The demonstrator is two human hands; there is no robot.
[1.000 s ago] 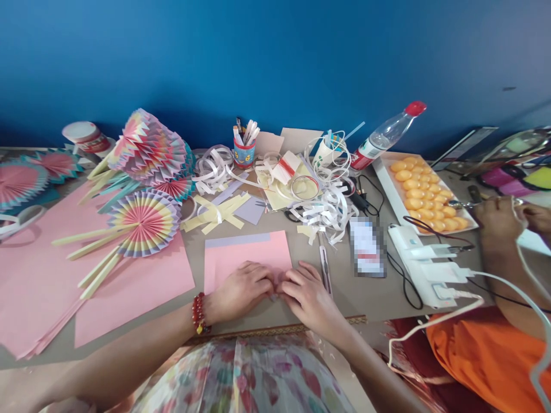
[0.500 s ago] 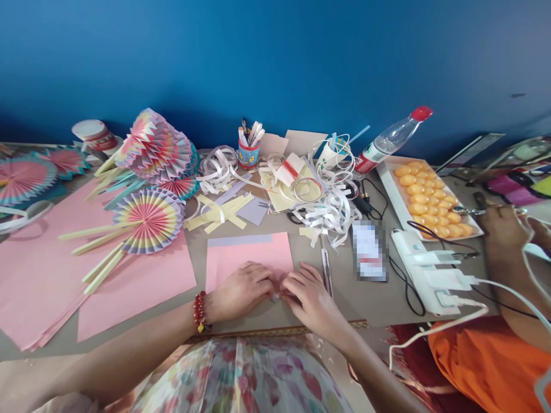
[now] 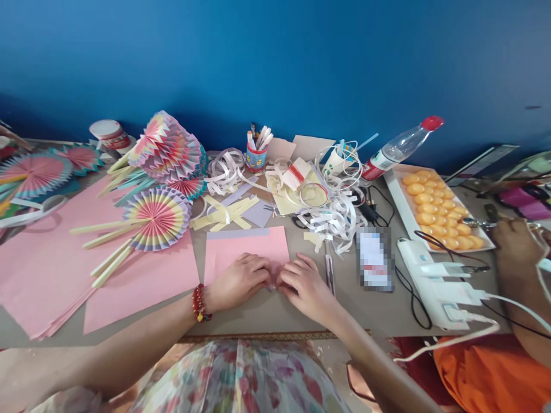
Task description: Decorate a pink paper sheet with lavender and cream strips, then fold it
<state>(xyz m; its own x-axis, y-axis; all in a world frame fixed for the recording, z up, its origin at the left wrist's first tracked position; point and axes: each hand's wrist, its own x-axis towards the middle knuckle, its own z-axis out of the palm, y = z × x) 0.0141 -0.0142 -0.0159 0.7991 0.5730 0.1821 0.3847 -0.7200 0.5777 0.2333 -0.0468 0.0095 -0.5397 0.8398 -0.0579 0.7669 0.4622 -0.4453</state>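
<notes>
Upper left: red-and-white tub point(image 3: 112, 137). Upper centre: blue pen cup point(image 3: 257, 160), pens point(image 3: 264, 137) inside; right of it, paper cup point(image 3: 334, 164) holding blue items, white cord looped around; red-capped bottle point(image 3: 401, 146). Right: white tray point(image 3: 395, 195) with orange oval pieces point(image 3: 430, 203).

Left: pleated fan point(image 3: 161, 218) on large pink sheets point(image 3: 150, 298). Centre-right: tangled paper strips point(image 3: 338, 221), cutter knife point(image 3: 329, 274) just beside right hand point(image 3: 305, 287), smartphone point(image 3: 374, 261).

Centre: pink paper point(image 3: 241, 248) flat on tabletop point(image 3: 348, 312); left hand point(image 3: 240, 281) and right curl fingers at near edge, fingertips partly hidden; cannot tell whether either grip pinches.

Got a red-capped bottle point(image 3: 399, 149) at 2 o'clock from mid-frame, white tray point(image 3: 394, 184) of orange blobs point(image 3: 426, 208) at 3, power strip point(image 3: 425, 296) at 4.
</notes>
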